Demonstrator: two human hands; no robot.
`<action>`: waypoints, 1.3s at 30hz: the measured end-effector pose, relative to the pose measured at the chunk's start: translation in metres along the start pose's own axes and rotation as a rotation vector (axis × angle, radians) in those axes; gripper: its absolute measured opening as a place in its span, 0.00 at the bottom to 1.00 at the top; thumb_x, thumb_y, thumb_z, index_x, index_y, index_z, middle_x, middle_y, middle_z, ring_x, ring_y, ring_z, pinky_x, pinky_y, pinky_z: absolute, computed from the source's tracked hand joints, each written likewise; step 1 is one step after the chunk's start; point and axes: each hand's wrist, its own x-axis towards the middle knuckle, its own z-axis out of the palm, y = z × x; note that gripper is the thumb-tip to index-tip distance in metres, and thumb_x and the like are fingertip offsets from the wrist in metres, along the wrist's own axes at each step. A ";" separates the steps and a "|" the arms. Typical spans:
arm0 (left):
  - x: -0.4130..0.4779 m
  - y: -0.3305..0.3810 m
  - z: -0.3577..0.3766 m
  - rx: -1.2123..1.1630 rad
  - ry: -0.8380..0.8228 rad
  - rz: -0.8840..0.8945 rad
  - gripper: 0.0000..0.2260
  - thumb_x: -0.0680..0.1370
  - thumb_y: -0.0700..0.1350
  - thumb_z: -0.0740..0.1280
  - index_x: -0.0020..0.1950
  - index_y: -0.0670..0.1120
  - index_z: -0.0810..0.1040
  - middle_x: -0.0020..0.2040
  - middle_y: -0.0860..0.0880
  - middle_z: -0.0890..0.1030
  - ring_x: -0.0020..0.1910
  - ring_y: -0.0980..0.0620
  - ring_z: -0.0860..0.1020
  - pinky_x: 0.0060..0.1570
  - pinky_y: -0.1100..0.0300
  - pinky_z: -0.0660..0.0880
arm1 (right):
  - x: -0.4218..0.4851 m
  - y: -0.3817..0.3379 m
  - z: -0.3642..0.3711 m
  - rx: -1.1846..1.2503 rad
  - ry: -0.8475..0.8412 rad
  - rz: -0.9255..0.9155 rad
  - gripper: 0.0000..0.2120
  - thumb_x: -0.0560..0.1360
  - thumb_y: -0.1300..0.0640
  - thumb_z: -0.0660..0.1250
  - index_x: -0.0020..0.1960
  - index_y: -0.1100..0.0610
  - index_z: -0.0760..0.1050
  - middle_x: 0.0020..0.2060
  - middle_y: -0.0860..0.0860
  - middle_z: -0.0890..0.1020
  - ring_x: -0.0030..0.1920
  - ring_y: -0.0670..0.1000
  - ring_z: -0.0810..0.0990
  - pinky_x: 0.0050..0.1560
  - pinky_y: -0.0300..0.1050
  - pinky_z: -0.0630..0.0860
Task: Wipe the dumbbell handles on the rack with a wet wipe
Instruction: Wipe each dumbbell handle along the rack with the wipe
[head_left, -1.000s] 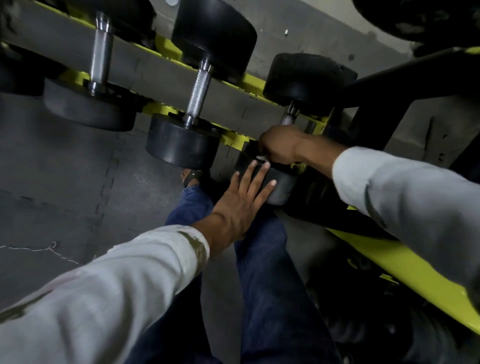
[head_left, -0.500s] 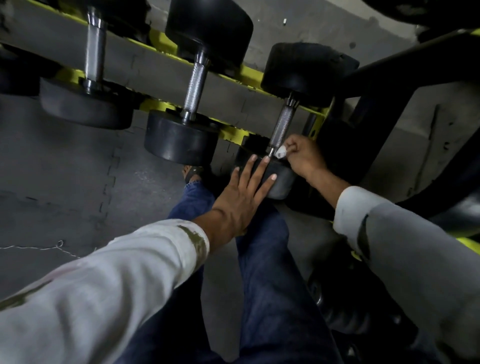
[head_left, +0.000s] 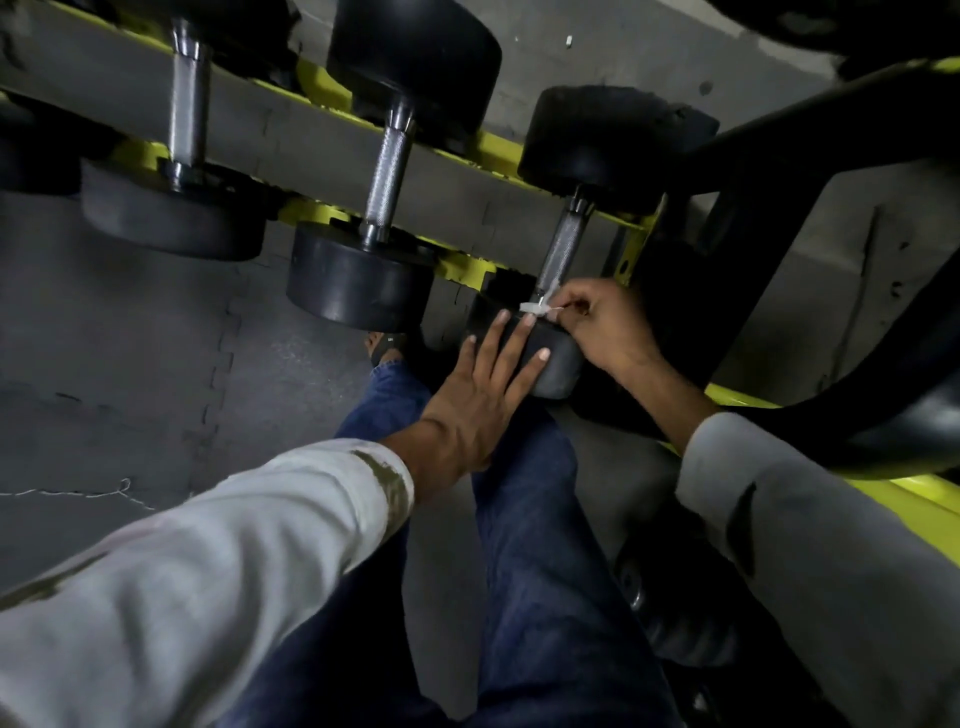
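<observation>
Pale grey long sleeves (head_left: 218, 571), dark blue jeans (head_left: 540, 582), dark sandal (head_left: 385, 347)

Dim light; dark interlocking floor mats (head_left: 130, 364); bare grey concrete (head_left: 597, 47) beyond them.

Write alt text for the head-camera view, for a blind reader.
A right hand pinches a white wet wipe at the near end of the rightmost dumbbell handle; the flat left hand rests on that dumbbell's near head. Two more dumbbells sit on the yellow rack.
</observation>
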 end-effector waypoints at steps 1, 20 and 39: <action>0.000 0.000 0.001 0.002 0.007 -0.002 0.61 0.74 0.65 0.72 0.79 0.40 0.27 0.75 0.29 0.26 0.78 0.26 0.33 0.77 0.35 0.53 | 0.006 -0.004 -0.001 -0.150 -0.035 -0.115 0.03 0.74 0.61 0.72 0.45 0.54 0.83 0.39 0.45 0.82 0.44 0.47 0.80 0.47 0.41 0.76; 0.003 0.000 0.009 0.004 0.029 0.006 0.64 0.70 0.68 0.73 0.79 0.40 0.27 0.75 0.29 0.25 0.78 0.27 0.34 0.77 0.36 0.54 | 0.042 -0.074 -0.011 -1.433 -0.384 -0.854 0.05 0.75 0.54 0.65 0.44 0.52 0.79 0.40 0.51 0.82 0.52 0.57 0.76 0.52 0.49 0.67; 0.001 -0.004 0.009 -0.006 0.038 0.041 0.49 0.81 0.56 0.63 0.79 0.39 0.26 0.75 0.29 0.24 0.77 0.26 0.32 0.78 0.35 0.52 | 0.097 -0.020 0.008 1.152 0.428 0.655 0.08 0.79 0.62 0.60 0.52 0.61 0.78 0.40 0.59 0.83 0.38 0.56 0.82 0.37 0.49 0.82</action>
